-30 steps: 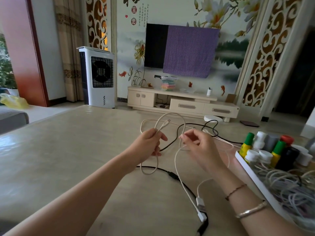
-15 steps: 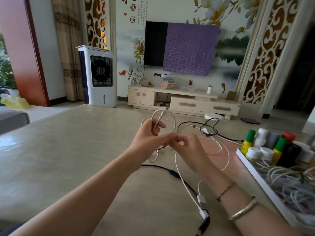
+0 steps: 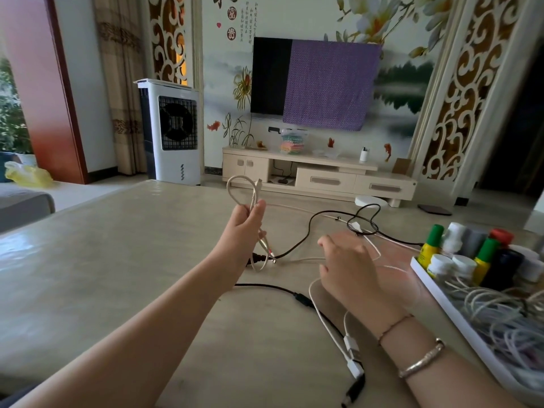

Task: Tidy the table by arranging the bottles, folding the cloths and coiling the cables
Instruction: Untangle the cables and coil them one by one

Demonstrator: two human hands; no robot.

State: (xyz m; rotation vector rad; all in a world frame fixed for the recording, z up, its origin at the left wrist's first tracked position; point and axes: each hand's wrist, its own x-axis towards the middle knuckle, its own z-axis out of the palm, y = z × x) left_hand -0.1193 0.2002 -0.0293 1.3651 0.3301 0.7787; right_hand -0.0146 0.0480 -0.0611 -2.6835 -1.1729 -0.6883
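Fingers of the left hand are pinching a small coil of the white cable above the tabletop, its loop standing at twelve o'clock from the fist and its tail hanging toward five o'clock. The right hand is hovering low with fingers loosely spread, gripping nothing, over the slack run of that cable. The likely trouble is snagging: the black cable is crossing the white one at about three o'clock from the left hand, so pulling in more slack could be dragging both together. Further out at four o'clock, the bottles in the tray are standing near enough for a whipping tail to topple one.
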